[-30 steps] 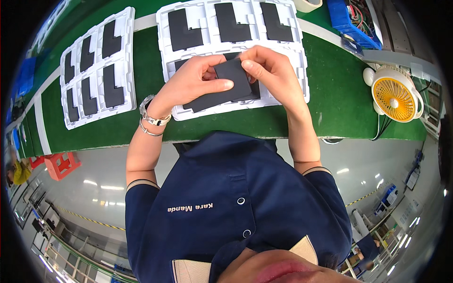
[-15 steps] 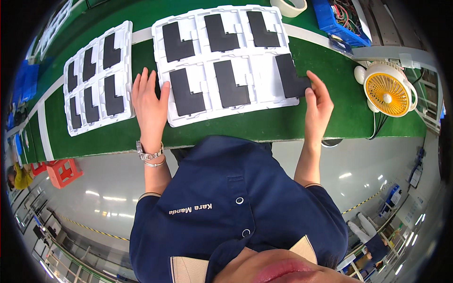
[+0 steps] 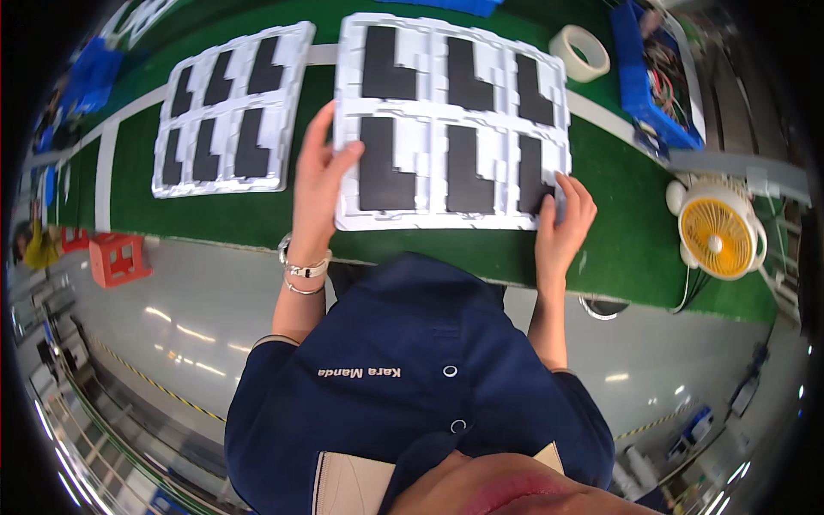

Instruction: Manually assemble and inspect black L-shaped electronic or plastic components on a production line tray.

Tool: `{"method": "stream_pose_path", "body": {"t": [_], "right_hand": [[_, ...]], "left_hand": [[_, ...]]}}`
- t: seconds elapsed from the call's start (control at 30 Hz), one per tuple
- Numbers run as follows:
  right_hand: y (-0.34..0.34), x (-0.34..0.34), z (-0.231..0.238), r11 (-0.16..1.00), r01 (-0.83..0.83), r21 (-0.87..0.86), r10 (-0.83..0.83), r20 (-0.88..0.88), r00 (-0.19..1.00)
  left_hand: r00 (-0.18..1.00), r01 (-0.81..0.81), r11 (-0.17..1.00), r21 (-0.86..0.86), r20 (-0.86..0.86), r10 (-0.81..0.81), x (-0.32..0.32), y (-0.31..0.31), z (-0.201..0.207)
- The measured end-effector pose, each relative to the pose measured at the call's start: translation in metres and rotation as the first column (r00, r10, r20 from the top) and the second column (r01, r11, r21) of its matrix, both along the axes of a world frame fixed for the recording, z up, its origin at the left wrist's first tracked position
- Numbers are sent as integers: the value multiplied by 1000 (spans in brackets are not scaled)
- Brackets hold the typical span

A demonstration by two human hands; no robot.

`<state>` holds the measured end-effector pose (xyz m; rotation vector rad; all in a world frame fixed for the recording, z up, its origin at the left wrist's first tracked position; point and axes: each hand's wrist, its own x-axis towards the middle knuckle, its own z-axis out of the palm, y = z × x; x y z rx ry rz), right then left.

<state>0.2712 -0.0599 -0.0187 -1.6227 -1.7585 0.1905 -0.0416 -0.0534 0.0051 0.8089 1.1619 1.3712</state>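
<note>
Six black L-shaped flat pieces lie in the compartments of a white plastic tray in front of me. My left hand takes the tray by its left edge, thumb over the rim and fingers along the outside. At the lower right compartment, my right hand has thumb and fingertips around the outer end of one black L-shaped piece, close against the tray's right rim. The fingertips partly cover that end. A neighbouring black piece lies in the lower middle compartment.
Left of it, a second white tray holds similar black pieces on the green table. A tape roll, a blue bin of wires and a yellow-and-white fan stand to the right. A red stool is beyond the front edge.
The last black piece, earlier tilted over the tray's right rim, now lies within the lower right compartment. My left hand has come from beside the tray onto its left edge. The view has shifted.
</note>
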Motion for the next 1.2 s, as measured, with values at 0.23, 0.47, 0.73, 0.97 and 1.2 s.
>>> {"method": "stream_pose_path", "body": {"t": [0.23, 0.47, 0.73, 0.97, 1.2], "right_hand": [[6, 5, 18, 990, 128, 63, -82, -478, 875], [15, 9, 20, 995, 95, -7, -85, -523, 848], [59, -20, 38, 969, -239, 66, 248, -215, 945], [121, -99, 52, 754, -647, 114, 612, 235, 755], [178, -186, -11, 754, -627, 196, 535, 370, 759]], "left_hand": [[985, -128, 990, 66, 124, 119, -26, 2, 34], [908, -390, 919, 53, 191, 374, -162, -16, 37], [924, -382, 924, 28, 34, 381, -323, -49, 3], [867, -298, 953, -59, -434, 244, -378, -33, -9], [175, -327, 934, 145, -962, 210, -434, -12, -36]]}}
